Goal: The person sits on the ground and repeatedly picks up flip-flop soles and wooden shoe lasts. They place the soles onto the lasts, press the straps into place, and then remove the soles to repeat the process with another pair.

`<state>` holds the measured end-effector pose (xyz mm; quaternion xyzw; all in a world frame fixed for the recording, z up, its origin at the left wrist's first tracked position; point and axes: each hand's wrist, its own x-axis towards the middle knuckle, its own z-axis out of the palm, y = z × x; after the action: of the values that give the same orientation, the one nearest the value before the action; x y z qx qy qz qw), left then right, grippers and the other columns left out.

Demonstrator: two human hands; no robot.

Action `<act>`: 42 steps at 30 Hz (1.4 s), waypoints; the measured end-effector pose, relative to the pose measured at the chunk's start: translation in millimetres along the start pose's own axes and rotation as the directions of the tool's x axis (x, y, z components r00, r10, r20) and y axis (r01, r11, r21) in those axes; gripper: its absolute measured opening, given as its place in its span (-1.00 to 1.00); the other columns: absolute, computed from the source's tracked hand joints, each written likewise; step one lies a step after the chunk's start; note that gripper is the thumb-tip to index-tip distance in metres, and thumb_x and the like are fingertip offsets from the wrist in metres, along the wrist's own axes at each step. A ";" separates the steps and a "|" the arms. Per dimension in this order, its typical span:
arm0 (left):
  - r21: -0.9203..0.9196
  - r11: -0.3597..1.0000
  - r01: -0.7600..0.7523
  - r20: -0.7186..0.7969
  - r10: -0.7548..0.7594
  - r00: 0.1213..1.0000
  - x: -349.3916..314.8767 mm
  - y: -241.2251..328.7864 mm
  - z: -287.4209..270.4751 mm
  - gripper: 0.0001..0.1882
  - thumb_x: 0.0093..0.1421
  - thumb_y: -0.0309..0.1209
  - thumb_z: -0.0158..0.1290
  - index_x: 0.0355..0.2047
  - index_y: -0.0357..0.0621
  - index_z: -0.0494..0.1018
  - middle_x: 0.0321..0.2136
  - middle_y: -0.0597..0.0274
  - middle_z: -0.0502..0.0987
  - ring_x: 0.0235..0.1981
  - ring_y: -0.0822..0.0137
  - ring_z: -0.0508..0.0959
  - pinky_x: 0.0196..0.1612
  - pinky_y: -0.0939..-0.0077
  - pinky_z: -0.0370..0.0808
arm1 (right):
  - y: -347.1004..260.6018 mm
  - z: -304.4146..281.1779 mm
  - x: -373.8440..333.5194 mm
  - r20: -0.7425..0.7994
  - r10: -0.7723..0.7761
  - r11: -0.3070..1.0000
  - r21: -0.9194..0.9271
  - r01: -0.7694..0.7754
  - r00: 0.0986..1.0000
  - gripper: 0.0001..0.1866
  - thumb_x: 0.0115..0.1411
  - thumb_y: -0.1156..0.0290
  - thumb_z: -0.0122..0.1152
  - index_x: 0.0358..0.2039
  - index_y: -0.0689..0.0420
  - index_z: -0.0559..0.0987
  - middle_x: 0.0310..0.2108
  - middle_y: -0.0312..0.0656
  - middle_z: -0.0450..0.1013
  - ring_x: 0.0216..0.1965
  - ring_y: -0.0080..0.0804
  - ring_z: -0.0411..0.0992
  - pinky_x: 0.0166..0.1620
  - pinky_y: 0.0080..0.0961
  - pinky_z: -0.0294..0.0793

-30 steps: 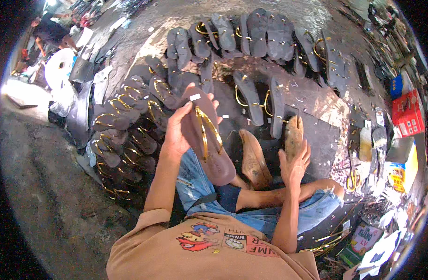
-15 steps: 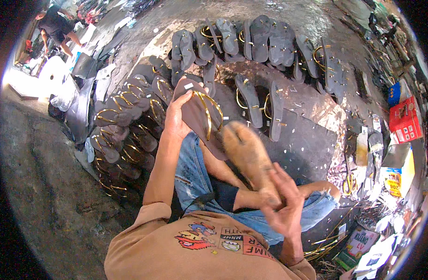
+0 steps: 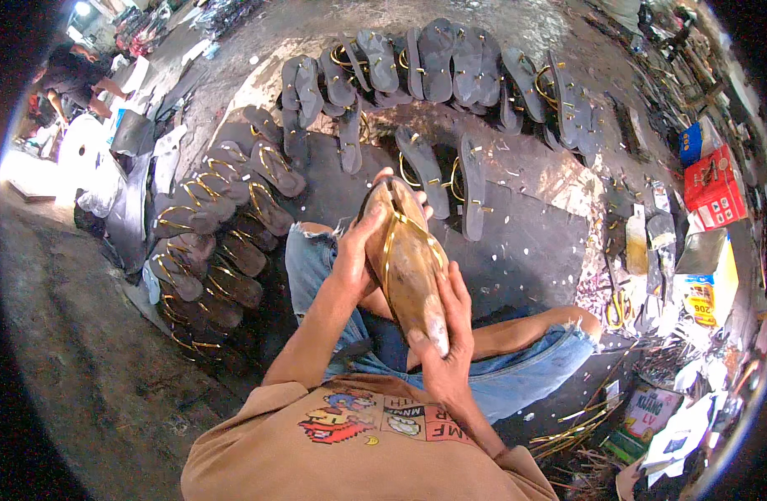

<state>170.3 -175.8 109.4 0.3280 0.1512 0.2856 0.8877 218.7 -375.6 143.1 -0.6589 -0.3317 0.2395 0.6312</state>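
A wooden shoe last [image 3: 410, 265], tan and worn, lies along a dark sandal with its front part under the gold straps [image 3: 387, 255]. My left hand [image 3: 355, 249] is closed around the front of the sandal, fingers partly hidden behind it. At the heel end, my right hand [image 3: 450, 338] grips the last, thumb on one side and fingers on the other. The last covers most of the sole. Both hands are above my crossed legs, in torn blue jeans [image 3: 525, 371].
Dark sandals [image 3: 438, 63] stand in an arc at the back, with gold-strapped sandals [image 3: 216, 188] clustered left. Scissors [image 3: 619, 307], a red box [image 3: 713, 188] and a tin can [image 3: 647, 417] are on the right. Gold strips [image 3: 576, 430] lie near the can. A person [image 3: 70, 79] bends at far left.
The last has moved from beside the sandal to under its gold straps. Both hands have come closer together, the left one moving right and nearer me.
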 end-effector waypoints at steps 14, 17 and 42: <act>-0.214 0.864 0.455 -0.280 -0.501 0.819 -127.5 13.7 20.6 -0.33 0.36 0.09 0.04 0.24 -0.18 0.45 0.04 0.03 0.64 0.04 0.12 0.67 0.20 0.10 0.57 | 35.3 -32.9 -24.7 0.141 0.374 0.768 0.507 -0.392 0.916 -0.50 0.62 0.11 -0.08 0.22 0.31 0.50 0.17 0.01 0.52 0.16 -0.15 0.49 0.27 -0.21 0.43; -0.187 0.794 0.578 -0.358 -0.603 0.713 -156.5 18.4 50.6 -0.30 0.36 0.07 0.05 0.29 -0.22 0.40 0.10 -0.03 0.60 0.09 0.09 0.65 0.24 0.09 0.54 | 25.0 -29.6 -60.7 0.145 0.568 0.817 0.018 -0.576 0.810 -0.54 0.63 0.14 -0.09 0.08 0.30 0.59 -0.02 -0.07 0.57 0.00 -0.35 0.49 0.12 -0.31 0.49; 0.516 0.782 0.349 -0.154 -0.316 0.936 -99.6 13.6 82.8 0.22 -0.01 -0.12 0.48 0.48 -0.32 -0.01 0.34 -0.04 0.30 0.39 0.06 0.31 0.46 0.17 0.22 | 45.9 -16.2 -52.6 0.036 0.612 0.613 0.609 -0.503 0.790 -0.61 0.52 0.22 0.12 0.19 0.22 0.50 0.00 -0.13 0.56 -0.02 -0.35 0.51 0.10 -0.39 0.51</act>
<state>123.7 -268.8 187.8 0.5221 0.3065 0.0804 0.7918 201.8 -424.5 93.6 -0.5178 0.0387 0.4560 0.7228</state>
